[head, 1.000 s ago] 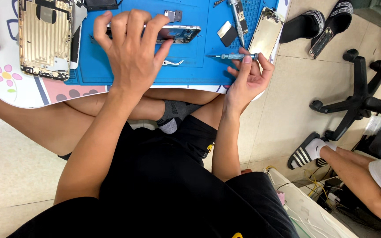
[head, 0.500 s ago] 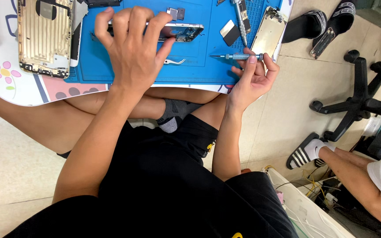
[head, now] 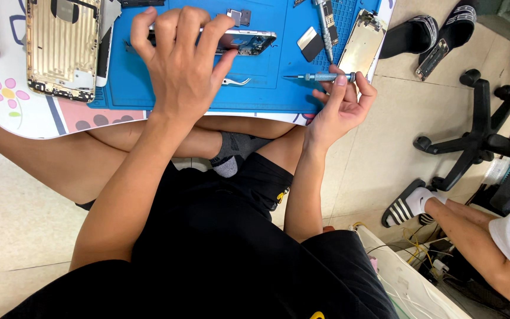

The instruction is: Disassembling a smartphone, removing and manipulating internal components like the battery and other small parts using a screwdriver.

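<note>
- The left hand (head: 187, 71), in the upper middle of the frame, lies with spread, curled fingers over a thin dark phone frame with a metal edge (head: 249, 41), pressing it down onto the blue rubber work mat (head: 267, 88).
- The right hand (head: 340, 106), in the upper right, is closed in a pinch around a slim grey metal screwdriver (head: 320, 77), whose tip points left over the mat.
- Small curved metal tweezers (head: 236, 81) lie just beside the left thumb.
- The phone frame looks light, stiff and fragile; I think it is best held by its long edges.
- The screwdriver is thin and smooth, so the grip belongs on its thicker rear part.
</note>
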